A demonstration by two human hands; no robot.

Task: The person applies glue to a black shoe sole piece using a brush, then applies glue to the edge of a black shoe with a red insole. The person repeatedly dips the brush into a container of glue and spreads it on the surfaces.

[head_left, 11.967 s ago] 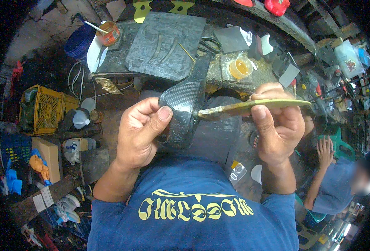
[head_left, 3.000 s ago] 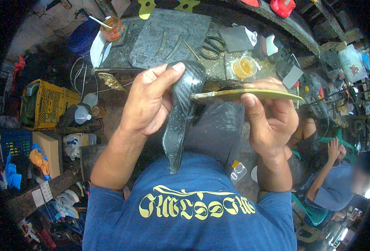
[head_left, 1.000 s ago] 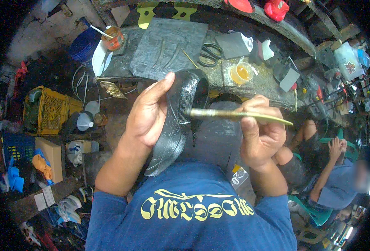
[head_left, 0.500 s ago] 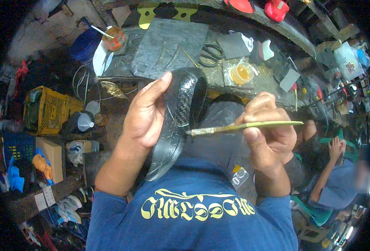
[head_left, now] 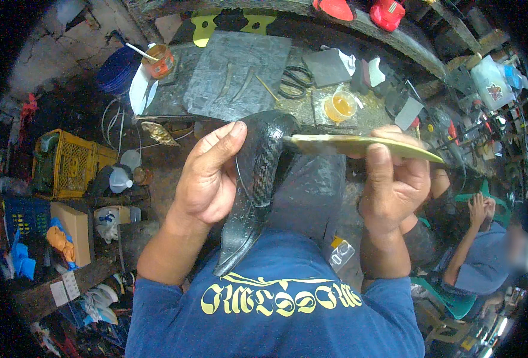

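My left hand [head_left: 207, 179] is closed around the side of a glossy black shoe [head_left: 249, 203], thumb near its upper end. The shoe is tilted above my lap and shows a woven-looking patch along its middle. My right hand [head_left: 395, 182] pinches a thin brush [head_left: 341, 144] with a yellow-green handle between thumb and fingers. The brush lies almost level, its tip at the shoe's right edge near the top; whether the bristles touch cannot be made out. Beyond my hands, on the bench, stands a clear cup [head_left: 340, 107] of amber liquid, probably glue.
Across the bench lie a dark sheet [head_left: 237, 65], black-handled scissors [head_left: 297, 80] and an orange jar [head_left: 159, 62] with a white stick. At left are a yellow crate [head_left: 71, 167] and a cardboard box [head_left: 76, 232]. Another person [head_left: 479, 256] sits at the right.
The brush has moved up toward the shoe's upper end, with my right hand shifting up and slightly right. My left hand has turned the shoe, showing more of its side.
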